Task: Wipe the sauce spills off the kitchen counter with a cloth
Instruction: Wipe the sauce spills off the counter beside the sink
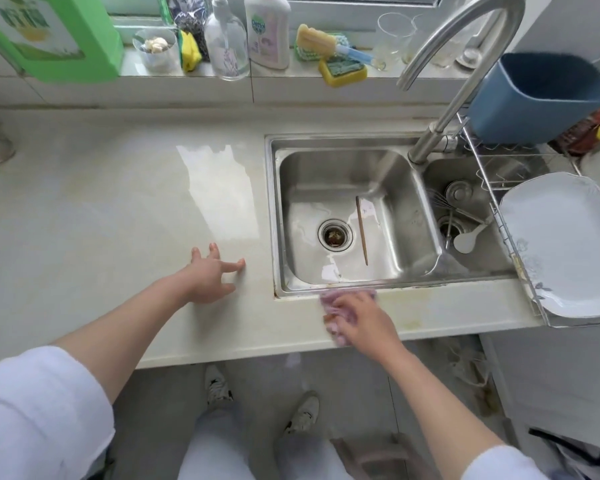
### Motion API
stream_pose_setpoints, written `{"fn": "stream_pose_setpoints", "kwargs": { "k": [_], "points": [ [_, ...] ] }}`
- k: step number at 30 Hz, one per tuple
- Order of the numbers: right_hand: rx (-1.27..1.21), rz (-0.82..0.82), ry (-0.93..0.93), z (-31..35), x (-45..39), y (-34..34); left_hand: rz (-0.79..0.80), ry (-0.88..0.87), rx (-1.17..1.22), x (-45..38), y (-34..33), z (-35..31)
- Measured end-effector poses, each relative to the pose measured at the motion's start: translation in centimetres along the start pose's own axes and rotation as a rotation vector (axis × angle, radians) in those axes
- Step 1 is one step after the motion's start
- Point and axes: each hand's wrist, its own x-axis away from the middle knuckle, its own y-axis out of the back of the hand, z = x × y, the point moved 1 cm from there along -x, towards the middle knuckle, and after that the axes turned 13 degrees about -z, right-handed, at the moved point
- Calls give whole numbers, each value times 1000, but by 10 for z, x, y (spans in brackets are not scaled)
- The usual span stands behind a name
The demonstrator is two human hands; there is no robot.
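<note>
My right hand (364,318) presses a pink cloth (336,304) onto the narrow front strip of the pale counter (118,220), just below the sink's front rim. The cloth is bunched under my palm and reaches the counter's front edge. A small brown smear shows at the cloth's left side. Faint yellowish stains (413,306) lie on the strip to the right of the cloth. My left hand (212,275) rests on the counter left of the sink, fingers spread, holding nothing.
A steel double sink (278,216) holds a chopstick, a whisk and a white spoon; the faucet (465,64) arches over it. A white dish (568,244) sits on a wire rack at right. Bottles and sponges (340,69) line the sill. A wet patch glistens mid-counter.
</note>
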Motion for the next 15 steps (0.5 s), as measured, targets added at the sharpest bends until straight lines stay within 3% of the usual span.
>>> {"fn": "stream_pose_setpoints", "kwargs": {
  "k": [2,4,7,11,13,15],
  "points": [
    [10,-227,-272,-33,-12,23,-6,2,-2,-1,0,-2],
    [173,-340,-476,-39,-19,21,-3,9,-2,0,-2,-1],
    [308,-289,-221,11,-14,-21,-15,8,19,-1,-5,1],
    [51,105,218,68,10,-57,-43,-6,22,-2,-6,4],
    [-14,176,285,48,11,-40,-56,8,32,-4,-6,7],
    [31,125,165,4,5,-11,-112,37,36,-5,-10,5]
  ]
}}
